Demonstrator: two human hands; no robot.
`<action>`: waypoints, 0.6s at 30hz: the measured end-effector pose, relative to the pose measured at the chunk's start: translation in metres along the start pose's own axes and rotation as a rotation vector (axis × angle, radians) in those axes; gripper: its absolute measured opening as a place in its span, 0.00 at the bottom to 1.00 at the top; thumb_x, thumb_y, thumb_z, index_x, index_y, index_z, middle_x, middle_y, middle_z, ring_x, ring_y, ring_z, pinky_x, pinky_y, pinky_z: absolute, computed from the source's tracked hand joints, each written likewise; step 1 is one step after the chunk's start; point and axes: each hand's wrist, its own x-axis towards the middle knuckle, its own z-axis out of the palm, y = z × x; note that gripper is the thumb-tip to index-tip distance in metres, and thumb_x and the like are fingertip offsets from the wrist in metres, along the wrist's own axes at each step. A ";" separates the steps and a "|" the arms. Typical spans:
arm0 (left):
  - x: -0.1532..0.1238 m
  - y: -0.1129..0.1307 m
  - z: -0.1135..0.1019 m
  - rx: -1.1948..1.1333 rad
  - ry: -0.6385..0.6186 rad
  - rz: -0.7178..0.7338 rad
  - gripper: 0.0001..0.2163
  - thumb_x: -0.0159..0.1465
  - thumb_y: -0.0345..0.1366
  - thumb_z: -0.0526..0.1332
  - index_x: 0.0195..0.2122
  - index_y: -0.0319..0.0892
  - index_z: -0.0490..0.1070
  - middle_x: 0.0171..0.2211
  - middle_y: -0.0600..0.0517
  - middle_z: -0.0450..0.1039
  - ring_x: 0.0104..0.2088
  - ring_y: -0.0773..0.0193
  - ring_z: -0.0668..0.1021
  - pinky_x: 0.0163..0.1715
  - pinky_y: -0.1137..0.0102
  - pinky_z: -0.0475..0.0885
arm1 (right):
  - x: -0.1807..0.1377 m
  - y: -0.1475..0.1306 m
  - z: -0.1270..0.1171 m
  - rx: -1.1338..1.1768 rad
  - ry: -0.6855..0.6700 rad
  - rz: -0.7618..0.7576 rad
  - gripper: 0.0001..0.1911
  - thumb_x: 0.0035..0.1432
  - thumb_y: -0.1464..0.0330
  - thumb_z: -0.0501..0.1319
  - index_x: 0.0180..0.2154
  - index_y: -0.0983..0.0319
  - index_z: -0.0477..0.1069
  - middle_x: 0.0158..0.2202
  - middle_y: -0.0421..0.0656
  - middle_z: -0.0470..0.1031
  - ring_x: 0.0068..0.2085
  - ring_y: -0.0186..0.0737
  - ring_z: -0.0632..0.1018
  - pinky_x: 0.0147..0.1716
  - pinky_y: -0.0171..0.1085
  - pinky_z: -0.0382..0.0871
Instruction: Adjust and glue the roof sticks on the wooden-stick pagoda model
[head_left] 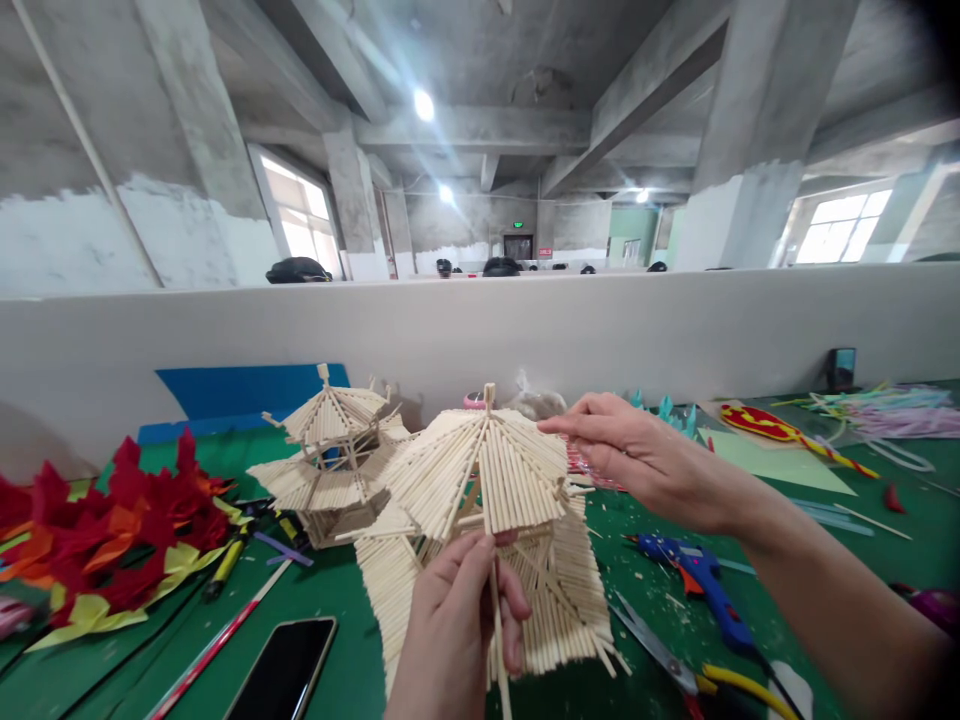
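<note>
1. Here, the left hand (457, 625) comes up from 6 o'clock, its fingers pinched shut on a thin wooden stick (498, 640) that stands nearly upright under the roof edge of the near stick pagoda (487, 520).
2. The right hand (637, 455) reaches in from 4 o'clock; its fingertips close lightly on the upper roof of that pagoda at about 2 o'clock from the roof's peak, and whether a small piece sits between them cannot be told.
3. The near pagoda stands in the middle of the green table (337, 600), its two tiers of pale sticks fanning out from a small knob on top.
4. A second stick pagoda (330, 460) stands just behind it toward 10 o'clock, touching or almost touching the first.
5. Red and yellow paper flowers (105, 540) lie at 9 o'clock on the table.
6. A dark phone (285, 668) lies flat at 7 o'clock, beside a red pencil (217, 640).
7. A blue glue gun (701, 580) lies at 4 o'clock under the right forearm, and scissors (660, 650) with yellow handles lie at 5 o'clock.
8. A red and yellow paper shape (772, 428) lies at 2 o'clock on a pale green sheet (780, 465).
9. A white partition wall (525, 330) runs across behind the table at 12 o'clock.
</note>
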 end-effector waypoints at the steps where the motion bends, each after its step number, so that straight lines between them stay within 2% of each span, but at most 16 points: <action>1: -0.001 0.001 0.000 0.002 -0.004 0.001 0.10 0.61 0.37 0.54 0.32 0.35 0.71 0.13 0.55 0.70 0.07 0.76 0.65 0.09 0.81 0.55 | -0.001 0.001 0.000 0.000 0.002 0.002 0.19 0.62 0.71 0.46 0.52 0.63 0.66 0.38 0.45 0.66 0.42 0.40 0.68 0.39 0.37 0.64; 12: -0.005 0.001 0.000 0.048 -0.028 0.022 0.09 0.62 0.37 0.54 0.33 0.36 0.69 0.14 0.57 0.70 0.08 0.76 0.66 0.10 0.81 0.56 | -0.016 0.006 -0.005 -0.008 0.041 0.014 0.19 0.63 0.70 0.46 0.53 0.60 0.65 0.39 0.45 0.68 0.41 0.39 0.69 0.42 0.39 0.63; 16: -0.022 -0.003 -0.004 0.105 0.000 0.018 0.08 0.62 0.37 0.55 0.33 0.38 0.70 0.15 0.57 0.70 0.10 0.76 0.66 0.12 0.81 0.56 | -0.038 0.017 -0.003 -0.018 0.167 0.092 0.18 0.64 0.65 0.47 0.52 0.58 0.65 0.39 0.44 0.69 0.42 0.40 0.70 0.42 0.40 0.62; 18: -0.034 -0.005 -0.007 0.108 0.006 0.032 0.08 0.60 0.38 0.57 0.34 0.40 0.72 0.15 0.57 0.71 0.12 0.75 0.67 0.13 0.80 0.58 | -0.058 0.028 0.002 -0.023 0.277 0.219 0.17 0.63 0.64 0.48 0.51 0.57 0.65 0.42 0.43 0.70 0.43 0.40 0.70 0.43 0.39 0.62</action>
